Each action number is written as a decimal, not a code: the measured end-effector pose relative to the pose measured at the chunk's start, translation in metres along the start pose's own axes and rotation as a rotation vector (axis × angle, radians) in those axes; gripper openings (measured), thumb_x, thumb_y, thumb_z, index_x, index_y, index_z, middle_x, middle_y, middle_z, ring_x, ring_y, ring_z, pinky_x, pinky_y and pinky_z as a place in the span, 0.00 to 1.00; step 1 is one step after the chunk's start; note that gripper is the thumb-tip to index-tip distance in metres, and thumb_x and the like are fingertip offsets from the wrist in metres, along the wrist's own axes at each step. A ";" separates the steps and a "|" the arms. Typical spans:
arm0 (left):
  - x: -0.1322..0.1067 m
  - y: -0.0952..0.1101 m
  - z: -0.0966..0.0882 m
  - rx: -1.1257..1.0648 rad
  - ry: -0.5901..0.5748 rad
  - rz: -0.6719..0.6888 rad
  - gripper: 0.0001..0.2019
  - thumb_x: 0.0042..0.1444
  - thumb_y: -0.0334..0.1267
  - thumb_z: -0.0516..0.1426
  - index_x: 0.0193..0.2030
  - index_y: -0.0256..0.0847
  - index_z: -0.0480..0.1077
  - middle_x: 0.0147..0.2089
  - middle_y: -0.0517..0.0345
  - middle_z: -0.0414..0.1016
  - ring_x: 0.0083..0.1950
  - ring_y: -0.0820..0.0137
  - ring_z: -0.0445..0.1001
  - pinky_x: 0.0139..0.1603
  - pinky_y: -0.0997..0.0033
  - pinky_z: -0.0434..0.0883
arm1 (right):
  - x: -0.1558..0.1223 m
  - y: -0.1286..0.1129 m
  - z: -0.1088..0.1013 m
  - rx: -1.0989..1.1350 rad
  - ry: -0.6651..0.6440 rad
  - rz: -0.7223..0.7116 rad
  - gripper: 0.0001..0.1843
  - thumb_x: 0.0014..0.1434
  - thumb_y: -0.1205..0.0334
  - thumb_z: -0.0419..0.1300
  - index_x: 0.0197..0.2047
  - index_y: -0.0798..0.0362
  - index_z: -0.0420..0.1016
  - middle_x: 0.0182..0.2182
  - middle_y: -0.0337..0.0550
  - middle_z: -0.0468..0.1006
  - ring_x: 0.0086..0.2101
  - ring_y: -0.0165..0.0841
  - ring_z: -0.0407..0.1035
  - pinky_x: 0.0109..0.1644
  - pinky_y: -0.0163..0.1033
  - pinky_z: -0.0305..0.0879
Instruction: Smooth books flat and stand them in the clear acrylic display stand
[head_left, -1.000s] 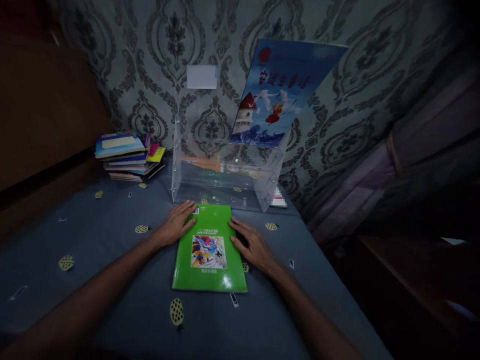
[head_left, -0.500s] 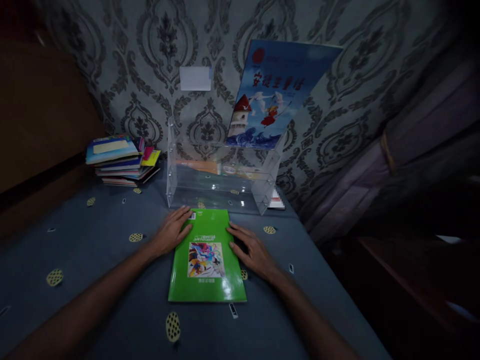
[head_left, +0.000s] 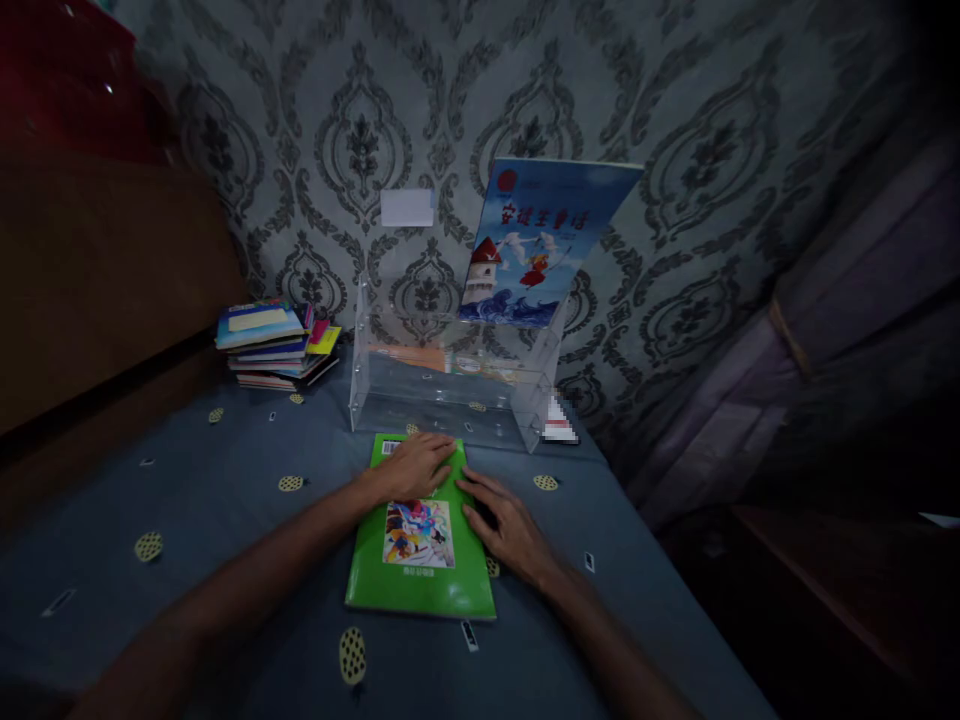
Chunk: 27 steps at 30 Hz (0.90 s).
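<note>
A green book [head_left: 420, 590] lies flat on the table, its cover print upside down to me. My left hand [head_left: 416, 467] rests across the top part of its cover, fingers stretched out and pointing right. At the book's right edge, my right hand [head_left: 510, 530] lies with its fingers extended and touching the edge. Just beyond the book stands a clear acrylic rack [head_left: 442, 415]. A blue picture book [head_left: 532, 250] leans upright in the rack's back right part, and more books [head_left: 409, 357] lie lower inside it.
A stack of books [head_left: 262, 345] sits at the back left of the table [head_left: 247, 480]. Behind is a patterned wall with a white plate [head_left: 407, 208]. A brown panel [head_left: 105, 280] borders the left, and a tied curtain [head_left: 780, 330] hangs at the right.
My left hand has moved right, from the book's left edge onto its cover. My right hand stays at the right edge. The camera view has tilted up slightly.
</note>
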<state>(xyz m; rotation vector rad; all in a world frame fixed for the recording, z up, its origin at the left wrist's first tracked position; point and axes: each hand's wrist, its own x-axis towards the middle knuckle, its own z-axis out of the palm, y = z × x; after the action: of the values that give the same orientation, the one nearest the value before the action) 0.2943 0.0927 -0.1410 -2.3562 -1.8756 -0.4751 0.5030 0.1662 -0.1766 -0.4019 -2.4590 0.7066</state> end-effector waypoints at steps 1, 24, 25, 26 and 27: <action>0.007 0.004 0.003 0.007 -0.005 0.022 0.20 0.66 0.38 0.50 0.61 0.32 0.67 0.62 0.43 0.70 0.62 0.60 0.69 0.64 0.58 0.64 | 0.000 0.000 0.000 -0.006 0.007 -0.008 0.19 0.63 0.58 0.55 0.56 0.50 0.76 0.57 0.52 0.74 0.57 0.44 0.69 0.62 0.56 0.66; -0.086 0.099 -0.028 -0.187 -0.246 0.209 0.36 0.67 0.58 0.46 0.74 0.39 0.45 0.74 0.45 0.48 0.75 0.61 0.46 0.74 0.55 0.42 | 0.008 0.005 0.009 0.057 0.116 -0.017 0.21 0.64 0.61 0.49 0.56 0.53 0.72 0.57 0.53 0.74 0.57 0.42 0.68 0.63 0.54 0.64; -0.091 0.103 -0.030 -0.183 -0.240 0.215 0.34 0.68 0.55 0.47 0.74 0.40 0.45 0.74 0.46 0.49 0.75 0.62 0.47 0.74 0.55 0.42 | 0.009 0.008 0.011 0.056 0.100 -0.025 0.21 0.64 0.60 0.50 0.56 0.54 0.73 0.58 0.53 0.73 0.58 0.42 0.67 0.63 0.54 0.63; -0.095 0.106 -0.032 -0.177 -0.231 0.216 0.31 0.69 0.52 0.47 0.73 0.40 0.46 0.74 0.47 0.49 0.75 0.62 0.47 0.74 0.55 0.43 | 0.010 0.010 0.013 0.051 0.085 -0.035 0.21 0.64 0.59 0.51 0.56 0.54 0.73 0.58 0.54 0.73 0.59 0.43 0.67 0.64 0.55 0.62; -0.097 0.109 -0.033 -0.169 -0.221 0.211 0.29 0.70 0.49 0.46 0.73 0.41 0.47 0.74 0.48 0.50 0.74 0.63 0.48 0.74 0.55 0.43 | 0.012 0.013 0.014 0.043 0.070 -0.047 0.21 0.63 0.58 0.52 0.56 0.54 0.74 0.59 0.54 0.73 0.59 0.43 0.66 0.64 0.55 0.62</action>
<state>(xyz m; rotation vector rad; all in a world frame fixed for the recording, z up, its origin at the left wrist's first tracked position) 0.3736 -0.0329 -0.1255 -2.7836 -1.6990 -0.3794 0.4876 0.1762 -0.1888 -0.3450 -2.3757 0.7124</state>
